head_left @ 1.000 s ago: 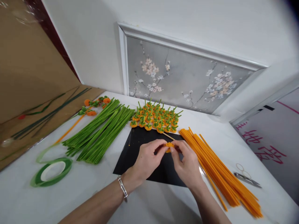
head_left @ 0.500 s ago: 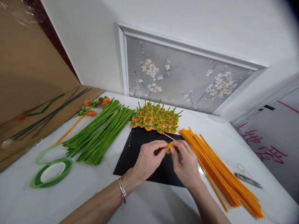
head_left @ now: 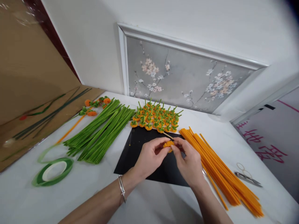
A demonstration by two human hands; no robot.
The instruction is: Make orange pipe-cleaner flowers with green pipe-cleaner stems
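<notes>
Between the fingertips of both hands is a small orange pipe-cleaner flower, held above a black mat. My left hand pinches its left side, and a silver bracelet circles that wrist. On the other side, my right hand grips it with thumb and fingers. A thin wooden stick lies just beyond my fingers, its near end hidden by them. Rows of finished orange flowers with green stems stand behind the mat.
Green pipe cleaners lie in bundles at left, near a roll of green tape. Orange pipe cleaners are piled at right, beside scissors. More orange flowers rest at the back left. A framed floral panel is on the wall.
The orange flower has been turned between my fingers and shows more of its ruffled petals. My right hand has shifted slightly to the right.
</notes>
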